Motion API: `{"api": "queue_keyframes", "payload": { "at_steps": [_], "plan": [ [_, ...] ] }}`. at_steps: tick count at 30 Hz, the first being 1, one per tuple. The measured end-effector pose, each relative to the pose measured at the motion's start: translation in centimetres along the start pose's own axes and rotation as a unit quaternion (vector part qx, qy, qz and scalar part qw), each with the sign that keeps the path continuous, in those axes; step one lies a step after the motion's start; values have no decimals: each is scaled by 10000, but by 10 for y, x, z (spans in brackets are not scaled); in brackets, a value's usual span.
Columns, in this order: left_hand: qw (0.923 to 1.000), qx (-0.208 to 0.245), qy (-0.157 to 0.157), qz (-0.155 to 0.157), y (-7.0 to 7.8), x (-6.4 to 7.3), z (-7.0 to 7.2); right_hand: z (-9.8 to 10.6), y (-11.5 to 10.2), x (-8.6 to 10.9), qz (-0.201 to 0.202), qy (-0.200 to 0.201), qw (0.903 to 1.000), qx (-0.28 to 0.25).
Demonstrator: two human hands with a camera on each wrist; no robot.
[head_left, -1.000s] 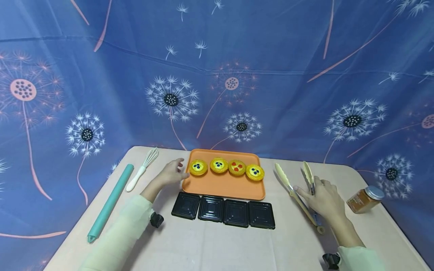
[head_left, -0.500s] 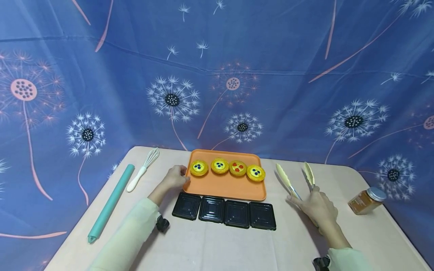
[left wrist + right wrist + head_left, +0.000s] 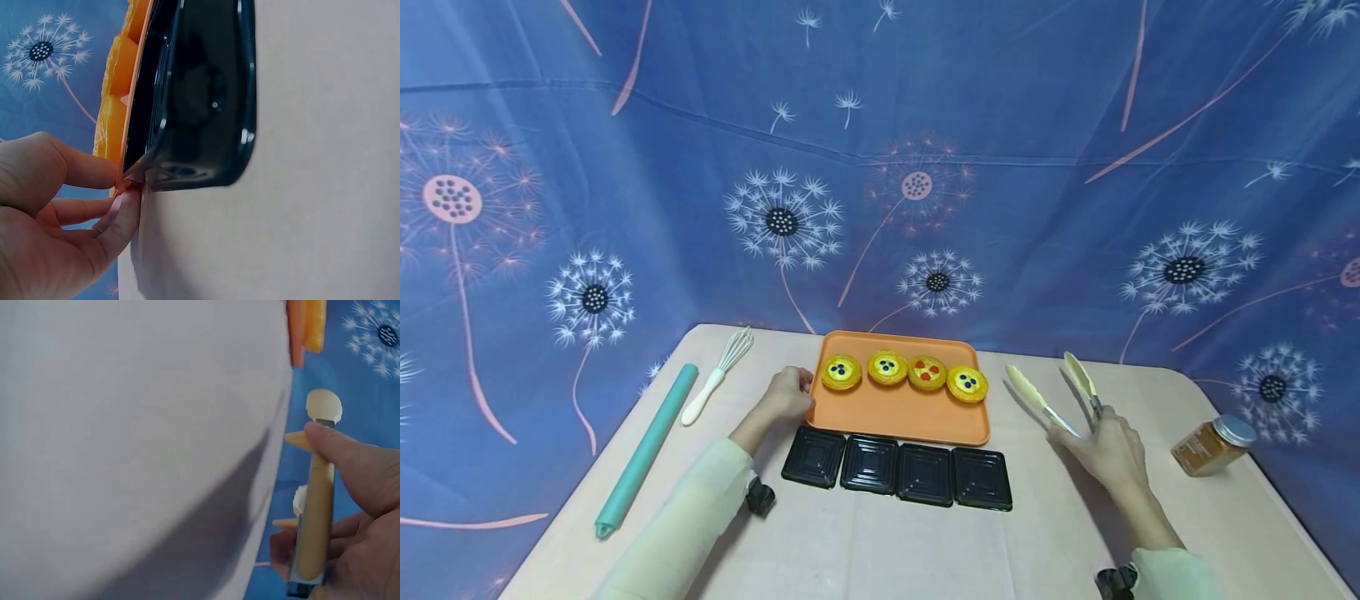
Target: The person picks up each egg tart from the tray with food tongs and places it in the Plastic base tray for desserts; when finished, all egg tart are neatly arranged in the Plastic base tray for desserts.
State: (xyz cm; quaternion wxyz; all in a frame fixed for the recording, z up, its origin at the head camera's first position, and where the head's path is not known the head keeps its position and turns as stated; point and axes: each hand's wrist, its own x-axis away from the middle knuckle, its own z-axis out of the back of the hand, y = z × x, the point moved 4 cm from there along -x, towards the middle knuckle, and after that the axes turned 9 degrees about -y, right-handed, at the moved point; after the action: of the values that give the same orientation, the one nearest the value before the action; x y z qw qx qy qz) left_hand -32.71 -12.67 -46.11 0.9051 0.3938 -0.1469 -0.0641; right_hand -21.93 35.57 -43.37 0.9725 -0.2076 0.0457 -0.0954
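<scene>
My left hand (image 3: 786, 395) pinches the left rim of an orange tray (image 3: 891, 418); in the left wrist view, thumb and fingers meet at the tray's edge. Several yellow tarts sit in a row on the tray: one tart (image 3: 927, 373) has red pieces on top, and the others, such as the leftmost tart (image 3: 841, 372), carry dark blue ones. On the right side, my right hand (image 3: 1112, 450) holds cream-tipped tongs (image 3: 317, 519) between thumb and fingers. The two tong arms are spread apart, their tips pointing to the back. My palm hides part of the tongs in the head view.
Several black square plastic trays, among them the rightmost black tray (image 3: 982, 479), lie in a row before the orange tray. A whisk (image 3: 718, 373) and a teal roll (image 3: 647, 450) lie left. A silver-lidded jar (image 3: 1213, 444) lies tilted at right.
My left hand has moved in from beside the orange tray and taken hold of its rim. My right hand has closed round the tongs, which have shifted slightly.
</scene>
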Motion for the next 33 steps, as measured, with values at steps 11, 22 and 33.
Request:
{"api": "queue_keyframes", "payload": {
  "at_steps": [11, 22, 33],
  "plan": [
    [10000, 32, -22, 38, -1, 3, 0, 42, -16, -7, 656, 109, 9977, 128],
    [9998, -196, 68, -59, 0, 0, 0, 50, -37, -14, 1237, -714, 9896, 148],
    [9994, -270, 204, -80, 2, 0, -3, 34, -58, -18, 1688, -1038, 9800, 169]
  ]
}}
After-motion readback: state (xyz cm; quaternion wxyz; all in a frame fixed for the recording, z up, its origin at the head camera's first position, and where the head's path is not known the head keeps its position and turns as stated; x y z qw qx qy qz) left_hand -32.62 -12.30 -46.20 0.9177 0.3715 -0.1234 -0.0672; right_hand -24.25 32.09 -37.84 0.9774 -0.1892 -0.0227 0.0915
